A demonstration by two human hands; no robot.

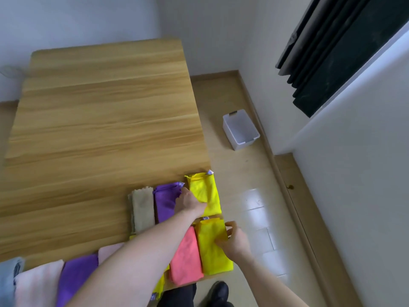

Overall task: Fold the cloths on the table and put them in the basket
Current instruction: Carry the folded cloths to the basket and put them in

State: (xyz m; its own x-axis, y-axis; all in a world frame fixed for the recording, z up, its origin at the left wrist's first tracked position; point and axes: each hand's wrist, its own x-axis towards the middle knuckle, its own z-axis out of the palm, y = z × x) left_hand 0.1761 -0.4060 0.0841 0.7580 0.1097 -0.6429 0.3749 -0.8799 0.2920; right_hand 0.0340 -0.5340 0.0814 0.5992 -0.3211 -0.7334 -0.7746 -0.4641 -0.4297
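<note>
- Since the cloths are soft, light and limp, we judge they slump if lifted by one corner; better to take each by its folded edge.
- Folded, they line the table [99, 111] edge nearest us; the basket [241, 129] sits on the floor beyond the table's right side.
- Our left hand [188, 203] rests on the purple cloth [164, 202] beside the far yellow cloth [204, 191], its grip unclear; our right hand [232, 239] pinches the near yellow cloth [212, 247] at the table's right edge.
</note>
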